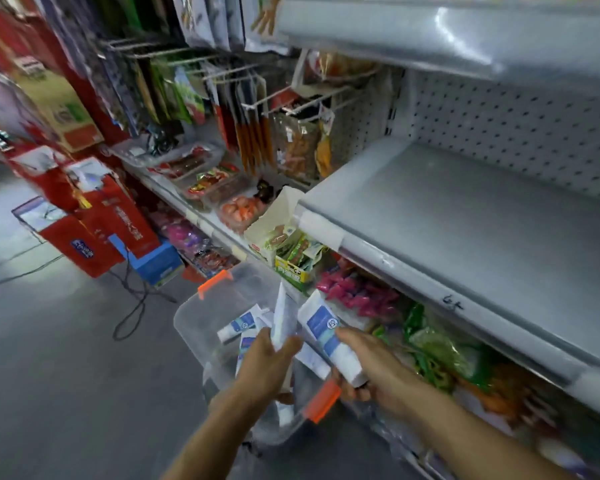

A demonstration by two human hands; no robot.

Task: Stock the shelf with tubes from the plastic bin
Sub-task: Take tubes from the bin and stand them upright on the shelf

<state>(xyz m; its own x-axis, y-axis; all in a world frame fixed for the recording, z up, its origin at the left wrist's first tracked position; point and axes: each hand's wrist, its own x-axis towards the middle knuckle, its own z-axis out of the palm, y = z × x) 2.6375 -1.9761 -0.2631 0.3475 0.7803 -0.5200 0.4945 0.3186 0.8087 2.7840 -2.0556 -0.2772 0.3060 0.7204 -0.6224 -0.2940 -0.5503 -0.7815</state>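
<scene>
Here each grip is clamped: left hand (267, 363) on a plain tube (283, 318), right hand (373, 367) on a blue-labelled tube (324, 332).

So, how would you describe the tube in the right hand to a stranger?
Find the clear plastic bin with orange latches by the grey shelf. Over its right rim the right hand grips a white tube. It is the rightmost tube, blue label up; the other tube, in the left hand, shows plain white.

White blue-labelled tube (328, 336) tilted in right hand (374, 365), second tube (284, 317) in left hand (267, 365), above clear orange-latched plastic bin (198, 323) holding more.
</scene>
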